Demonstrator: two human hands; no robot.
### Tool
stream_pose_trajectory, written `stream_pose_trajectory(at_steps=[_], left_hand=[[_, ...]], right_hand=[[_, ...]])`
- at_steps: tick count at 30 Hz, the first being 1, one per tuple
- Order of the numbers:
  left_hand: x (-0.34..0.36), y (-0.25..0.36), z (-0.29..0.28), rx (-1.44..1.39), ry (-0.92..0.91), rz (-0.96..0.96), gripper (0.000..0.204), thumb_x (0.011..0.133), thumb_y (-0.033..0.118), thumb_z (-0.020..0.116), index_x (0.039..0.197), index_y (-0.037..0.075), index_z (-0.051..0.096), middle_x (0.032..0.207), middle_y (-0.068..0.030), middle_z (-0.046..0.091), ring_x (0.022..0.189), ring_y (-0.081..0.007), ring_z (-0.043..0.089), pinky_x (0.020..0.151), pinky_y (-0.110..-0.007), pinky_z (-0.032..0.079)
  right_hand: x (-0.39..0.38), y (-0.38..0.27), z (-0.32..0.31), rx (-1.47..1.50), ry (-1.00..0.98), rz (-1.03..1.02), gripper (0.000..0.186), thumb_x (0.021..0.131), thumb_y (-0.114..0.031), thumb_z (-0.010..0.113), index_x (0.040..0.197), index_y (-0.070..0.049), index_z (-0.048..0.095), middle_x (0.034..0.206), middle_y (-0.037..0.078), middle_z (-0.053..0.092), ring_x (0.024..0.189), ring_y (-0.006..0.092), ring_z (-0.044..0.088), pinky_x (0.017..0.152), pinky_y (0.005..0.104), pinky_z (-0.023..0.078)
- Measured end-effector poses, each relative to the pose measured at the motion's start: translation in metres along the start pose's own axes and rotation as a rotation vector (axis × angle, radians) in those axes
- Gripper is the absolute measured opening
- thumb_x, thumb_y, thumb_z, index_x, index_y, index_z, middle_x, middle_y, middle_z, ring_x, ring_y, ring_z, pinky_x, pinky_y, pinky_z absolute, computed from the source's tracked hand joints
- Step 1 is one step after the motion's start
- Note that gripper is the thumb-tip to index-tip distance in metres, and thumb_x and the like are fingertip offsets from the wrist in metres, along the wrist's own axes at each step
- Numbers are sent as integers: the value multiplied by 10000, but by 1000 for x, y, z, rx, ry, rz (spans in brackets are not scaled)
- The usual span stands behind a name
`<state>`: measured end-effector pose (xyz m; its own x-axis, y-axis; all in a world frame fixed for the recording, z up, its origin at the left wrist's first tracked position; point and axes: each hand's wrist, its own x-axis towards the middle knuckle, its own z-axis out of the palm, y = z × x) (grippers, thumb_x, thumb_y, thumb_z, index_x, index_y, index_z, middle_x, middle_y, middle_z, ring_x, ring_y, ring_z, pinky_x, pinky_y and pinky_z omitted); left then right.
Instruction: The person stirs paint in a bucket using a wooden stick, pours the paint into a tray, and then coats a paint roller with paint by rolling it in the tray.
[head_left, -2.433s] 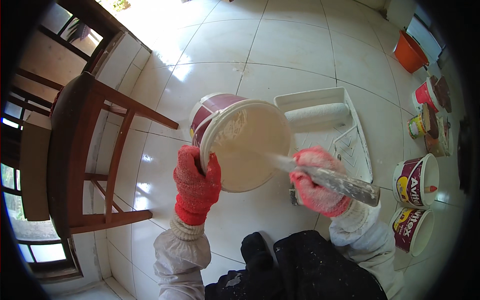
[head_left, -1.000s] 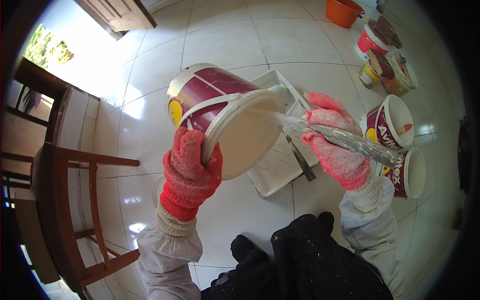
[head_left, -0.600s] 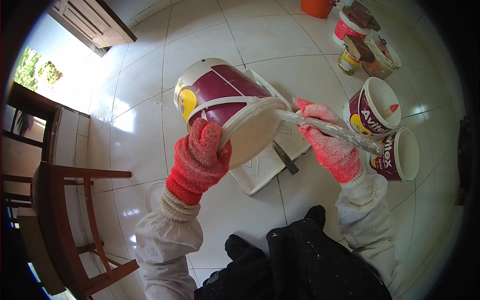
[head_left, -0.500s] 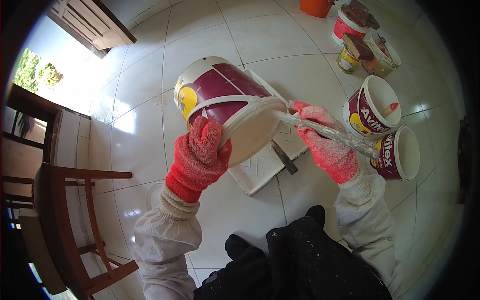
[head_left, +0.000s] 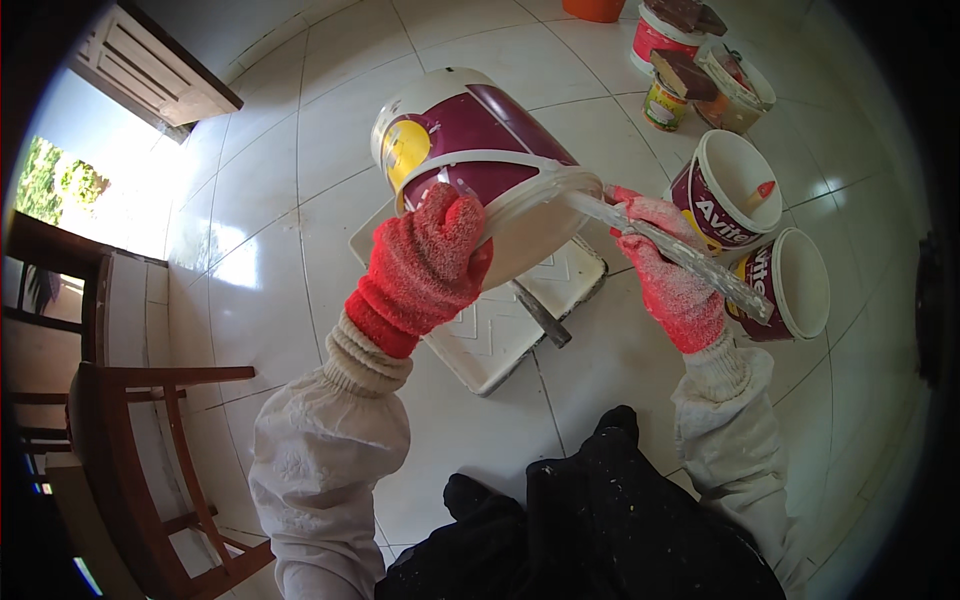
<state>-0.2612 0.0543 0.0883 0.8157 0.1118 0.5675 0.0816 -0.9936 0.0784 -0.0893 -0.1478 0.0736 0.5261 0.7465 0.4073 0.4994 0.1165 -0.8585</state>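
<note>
A white paint bucket with a purple label (head_left: 480, 135) is tilted on its side in the air, its mouth turned toward me. My left hand (head_left: 425, 262), in a red glove, is closed on its near rim beside the white bail handle. A paint-crusted stick (head_left: 705, 268) is gripped in my gloved right hand (head_left: 665, 255), its far end at the bucket's rim. Whether the right fingers also touch the rim I cannot tell. Under the bucket a white paint tray (head_left: 480, 368) lies on the floor, partly covered by it. A dark handle (head_left: 543, 315) sticks out over the tray's edge.
Two open purple-and-white buckets (head_left: 712, 215) (head_left: 805, 285) stand at the right, one with a red-tipped tool inside. Behind them are smaller paint containers (head_left: 662, 105) and an orange bucket (head_left: 594, 8). A wooden chair (head_left: 185, 450) stands at the left, near an open doorway.
The bucket has moved away from me and to the right, and more of the tray shows beneath it. Both hands keep their grips. The whole view has shifted slightly.
</note>
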Motion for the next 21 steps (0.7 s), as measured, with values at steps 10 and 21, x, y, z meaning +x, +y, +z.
stream_pose_trajectory(at_steps=[10, 21], left_hand=[[24, 5, 37, 5, -13, 116, 373, 703, 182, 687, 1011, 45, 528, 979, -138, 565, 648, -314, 622, 494, -409, 505], [28, 7, 44, 9, 32, 190, 402, 675, 169, 698, 1019, 51, 526, 988, -135, 567, 658, -302, 623, 487, -406, 499]], right_hand=[[-15, 25, -22, -88, 97, 2, 270, 844, -32, 632, 1103, -31, 558, 1090, 93, 627, 873, 173, 605, 765, 271, 497], [-18, 30, -25, -37, 102, 19, 271, 840, -34, 630, 1100, -32, 557, 1106, 107, 618, 786, 165, 594, 710, 284, 500]])
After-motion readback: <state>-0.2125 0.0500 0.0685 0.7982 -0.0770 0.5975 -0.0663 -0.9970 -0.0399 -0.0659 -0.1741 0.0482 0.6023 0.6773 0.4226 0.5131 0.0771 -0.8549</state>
